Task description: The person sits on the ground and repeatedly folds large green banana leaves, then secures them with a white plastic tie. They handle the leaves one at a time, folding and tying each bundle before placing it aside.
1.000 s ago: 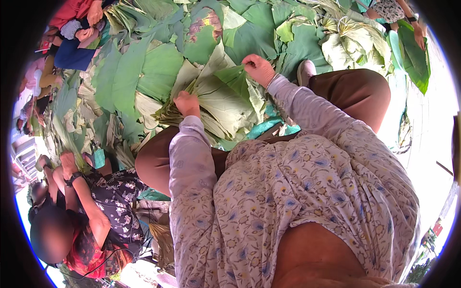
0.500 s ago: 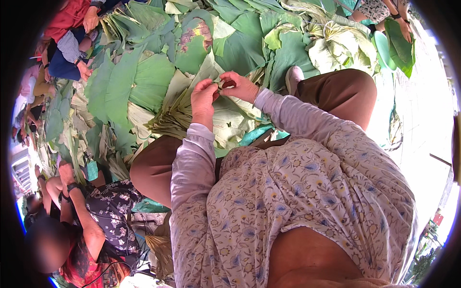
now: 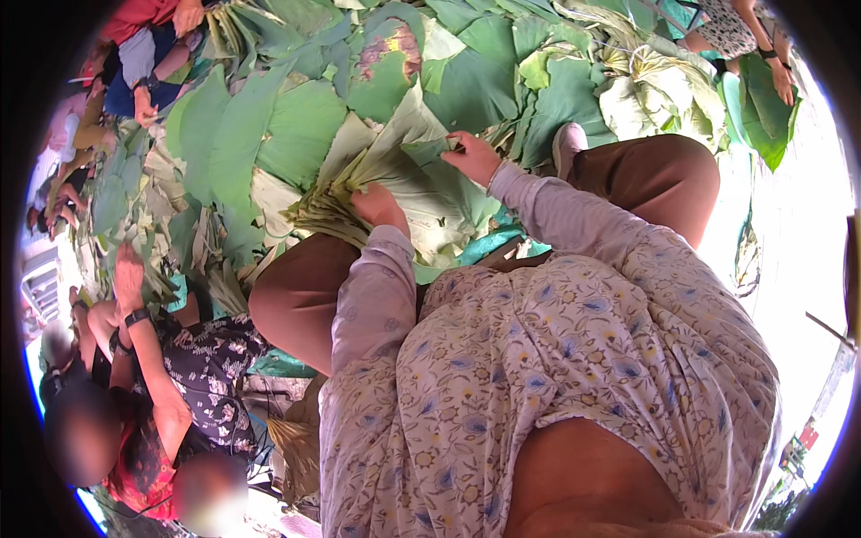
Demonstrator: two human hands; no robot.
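In front of my crossed legs lies a stack of large folded leaves (image 3: pixel 336 202), pale green with layered edges at its left. My left hand (image 3: pixel 383 208) is closed at those layered edges, its curled fingertips partly hidden among them. To the right and a little farther off, my right hand (image 3: pixel 473 159) pinches the edge of a darker green leaf piece (image 3: pixel 426 154) over the stack. The two hands are apart, with the pale, veined face of a leaf (image 3: pixel 430 202) between them.
Broad green leaves (image 3: pixel 300 134) cover the ground ahead. A tied bundle of pale leaves (image 3: pixel 659 94) lies at the far right. Co-workers sit at the left, one with an arm (image 3: pixel 148 332) reaching forward. At far right, another person's hand (image 3: pixel 782 82) is beside a green leaf (image 3: pixel 767 117).
My hands were together above the stack, fingertips meeting. They have parted: the left has come down to the layered edges, the right has moved right with the leaf piece. The view has shifted slightly.
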